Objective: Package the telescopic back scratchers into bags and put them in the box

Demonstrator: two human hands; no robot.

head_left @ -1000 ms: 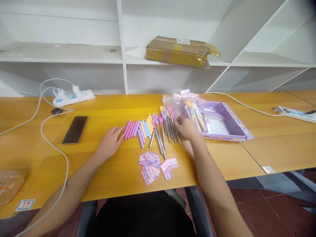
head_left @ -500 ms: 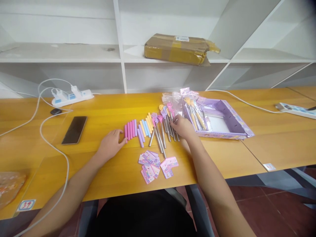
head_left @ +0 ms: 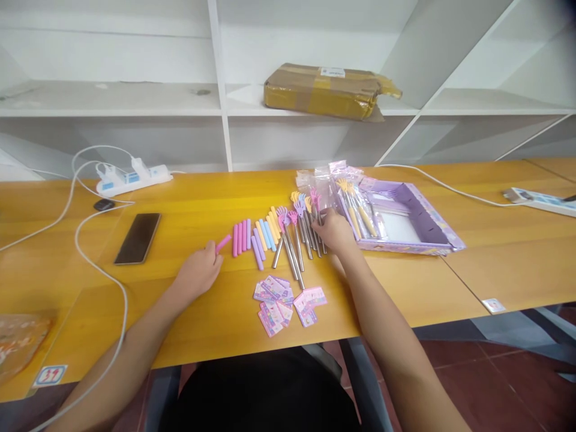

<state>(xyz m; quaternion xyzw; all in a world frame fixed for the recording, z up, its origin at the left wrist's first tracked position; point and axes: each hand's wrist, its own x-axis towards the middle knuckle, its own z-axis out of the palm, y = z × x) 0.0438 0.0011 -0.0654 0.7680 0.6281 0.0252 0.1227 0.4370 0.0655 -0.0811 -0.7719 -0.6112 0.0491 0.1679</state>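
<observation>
My left hand (head_left: 200,270) is closed round the near end of a pink handle sleeve (head_left: 224,243), lifted and tilted up to the right. Just right of it lies a row of pink and purple sleeves (head_left: 242,237), then blue and yellow ones (head_left: 267,231). My right hand (head_left: 335,232) has its fingers closed on the metal rod of a pink hand-shaped back scratcher (head_left: 314,197), at the right end of a group of back scratchers (head_left: 297,243). Its fingertips are partly hidden. Printed cards (head_left: 273,295) lie nearest me.
A purple box (head_left: 427,219) with bagged yellow back scratchers (head_left: 360,207) stands at right. A phone (head_left: 137,238), a power strip (head_left: 135,180) and a white cable (head_left: 101,264) are at left. Behind the table are shelves holding a taped carton (head_left: 321,90).
My left hand has picked up the leftmost pink sleeve from the row and drawn it back towards me and left. The pink back scratcher at my right hand has shifted slightly right.
</observation>
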